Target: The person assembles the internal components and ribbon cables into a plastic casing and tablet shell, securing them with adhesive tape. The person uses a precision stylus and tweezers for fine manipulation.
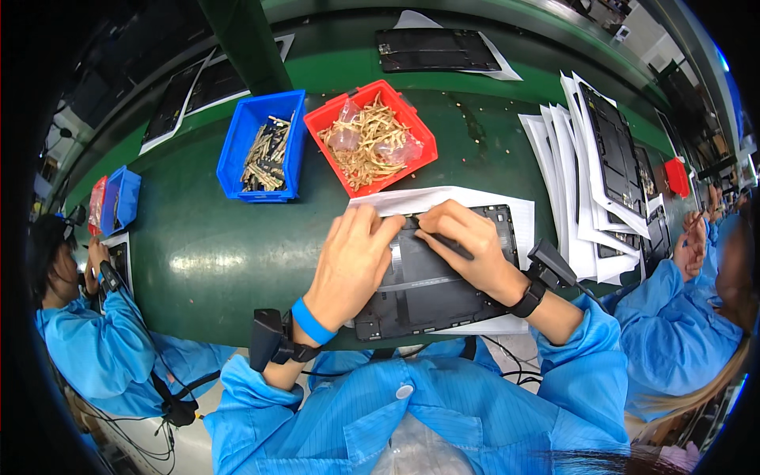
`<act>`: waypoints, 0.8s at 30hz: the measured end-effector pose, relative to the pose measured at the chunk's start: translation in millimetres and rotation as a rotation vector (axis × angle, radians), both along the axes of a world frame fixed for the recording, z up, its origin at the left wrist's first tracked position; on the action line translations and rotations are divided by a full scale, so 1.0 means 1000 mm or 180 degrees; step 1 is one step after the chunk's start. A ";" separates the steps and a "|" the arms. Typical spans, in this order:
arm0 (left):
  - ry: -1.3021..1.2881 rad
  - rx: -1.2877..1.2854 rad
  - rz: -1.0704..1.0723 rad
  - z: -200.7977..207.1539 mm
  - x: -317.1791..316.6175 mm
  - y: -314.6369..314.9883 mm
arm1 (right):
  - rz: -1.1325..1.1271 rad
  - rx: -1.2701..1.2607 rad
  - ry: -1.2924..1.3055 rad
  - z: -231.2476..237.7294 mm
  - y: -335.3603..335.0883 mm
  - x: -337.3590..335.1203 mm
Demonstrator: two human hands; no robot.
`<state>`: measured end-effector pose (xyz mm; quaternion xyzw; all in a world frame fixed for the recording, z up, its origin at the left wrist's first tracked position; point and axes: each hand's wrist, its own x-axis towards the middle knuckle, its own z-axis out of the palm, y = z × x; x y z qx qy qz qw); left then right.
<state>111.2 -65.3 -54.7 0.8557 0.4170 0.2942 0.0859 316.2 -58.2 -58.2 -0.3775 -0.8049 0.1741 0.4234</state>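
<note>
Crowding the upper edge of the black panel [419, 286], which lies on a white sheet [467, 196], the left hand [352, 257] and right hand [473, 247] curl nearly closed, on what I can't tell, and an uneven push could skid the sheet, jogging both off line.

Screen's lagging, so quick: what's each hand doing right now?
Left hand: fingers curled at the black panel's far edge; grip cannot be told.
Right hand: fingers closed, apparently holding a dark slim tool.

Black panel [427, 297] (rectangular), flat on white sheet [475, 198].
</note>
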 end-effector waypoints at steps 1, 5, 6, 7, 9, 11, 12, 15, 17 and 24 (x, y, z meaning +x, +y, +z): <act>-0.0530 -0.0028 -0.0147 0.002 0.001 0.006 | 0.0051 0.0230 -0.0323 -0.003 -0.001 0.001; -0.0604 -0.0021 -0.0672 0.000 0.008 0.031 | 0.0195 0.0570 -0.0888 -0.005 -0.007 0.003; -0.0603 -0.0024 -0.0684 -0.001 0.008 0.035 | 0.0233 0.0695 -0.0949 -0.004 -0.008 0.003; -0.0556 -0.0136 -0.0804 -0.002 0.009 0.040 | 0.0221 0.0692 -0.0948 -0.004 -0.009 0.003; -0.0509 -0.0250 -0.0929 -0.002 0.009 0.047 | 0.0233 0.0763 -0.1050 -0.004 -0.010 0.002; -0.0361 -0.0412 -0.1066 -0.001 0.009 0.052 | 0.0235 0.0790 -0.1068 -0.005 -0.010 0.001; -0.0363 -0.0410 -0.1075 -0.001 0.009 0.055 | 0.0241 0.0823 -0.1090 -0.005 -0.010 0.001; -0.0309 -0.0481 -0.1291 0.000 0.009 0.060 | 0.0245 0.0809 -0.1109 -0.005 -0.011 0.002; -0.0149 -0.0457 -0.1361 0.004 0.009 0.063 | 0.0239 0.0794 -0.1094 -0.005 -0.011 0.002; -0.0247 -0.0526 -0.1347 0.002 0.009 0.063 | 0.0242 0.0609 -0.0914 -0.007 -0.008 0.004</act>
